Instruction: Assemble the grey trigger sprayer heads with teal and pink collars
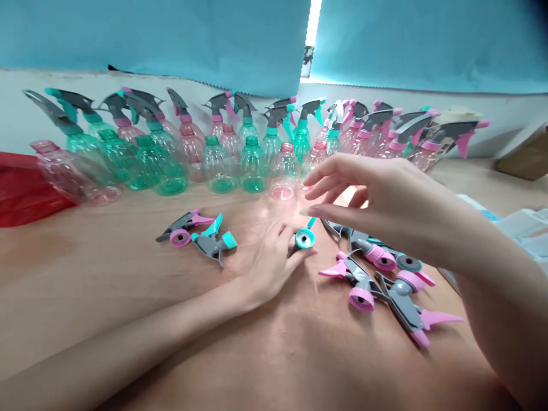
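Note:
My left hand (274, 260) lies on the wooden table (107, 274), its fingers closed around a grey spray head with a teal cap (305, 237). My right hand (377, 191) hovers just above and to the right of it, fingers spread and holding nothing. Two loose spray heads, one pink-capped (182, 231) and one teal-capped (214, 240), lie to the left of my left hand. A heap of several pink and grey spray heads (381, 279) lies under and in front of my right forearm. An uncapped clear pink bottle (285, 174) stands just beyond my hands.
A long row of teal and pink plastic bottles (240, 154), many with trigger heads fitted, lines the back of the table. One pink bottle (72, 174) lies on its side at the left beside a red bag (21, 191). A cardboard box (524, 157) and white packets (522, 225) sit at the right.

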The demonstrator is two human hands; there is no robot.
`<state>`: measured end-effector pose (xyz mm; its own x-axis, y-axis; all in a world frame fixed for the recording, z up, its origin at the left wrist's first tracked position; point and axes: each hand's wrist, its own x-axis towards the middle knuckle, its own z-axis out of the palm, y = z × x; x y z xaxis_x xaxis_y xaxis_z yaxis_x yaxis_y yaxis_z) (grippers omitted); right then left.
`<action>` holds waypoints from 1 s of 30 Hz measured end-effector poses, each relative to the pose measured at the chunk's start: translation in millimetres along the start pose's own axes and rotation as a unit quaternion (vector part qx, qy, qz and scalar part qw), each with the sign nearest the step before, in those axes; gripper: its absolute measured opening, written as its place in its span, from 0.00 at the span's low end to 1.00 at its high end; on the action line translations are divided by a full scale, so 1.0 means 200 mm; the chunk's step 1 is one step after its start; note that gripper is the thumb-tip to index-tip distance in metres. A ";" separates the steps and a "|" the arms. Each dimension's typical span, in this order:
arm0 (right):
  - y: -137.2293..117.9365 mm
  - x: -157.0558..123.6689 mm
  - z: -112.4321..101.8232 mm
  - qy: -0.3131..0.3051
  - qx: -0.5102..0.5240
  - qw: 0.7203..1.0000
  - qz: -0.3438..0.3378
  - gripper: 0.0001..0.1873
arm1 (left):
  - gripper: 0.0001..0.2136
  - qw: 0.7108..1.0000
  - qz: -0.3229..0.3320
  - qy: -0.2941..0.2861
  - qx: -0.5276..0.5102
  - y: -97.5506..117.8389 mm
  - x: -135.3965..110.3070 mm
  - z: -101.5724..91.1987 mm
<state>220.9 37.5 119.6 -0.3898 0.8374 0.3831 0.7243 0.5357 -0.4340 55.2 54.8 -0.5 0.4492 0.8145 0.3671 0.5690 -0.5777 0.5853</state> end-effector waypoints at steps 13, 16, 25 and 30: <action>0.06 0.01 -0.03 0.057 -0.173 0.983 0.009 0.16 | 0.14 0.987 0.150 -0.048 0.017 0.14 0.02 0.06; 0.07 0.01 -0.02 0.039 -0.181 0.983 0.004 0.15 | 0.10 0.983 0.181 -0.028 0.015 0.11 -0.01 0.01; 0.00 0.01 0.20 -0.063 -0.179 0.978 -0.090 0.16 | 0.07 0.987 0.109 0.041 0.114 -0.09 -0.19 -0.36; -0.07 0.00 0.35 -0.159 -0.135 0.970 -0.121 0.14 | 0.09 0.976 0.026 0.136 0.169 -0.30 -0.29 -0.60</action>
<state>171.9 36.9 69.0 -0.6919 0.7048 0.1565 0.6957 0.7088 -0.1163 -87.4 48.8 28.7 0.3105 0.7416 0.5947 0.7659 -0.5657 0.3056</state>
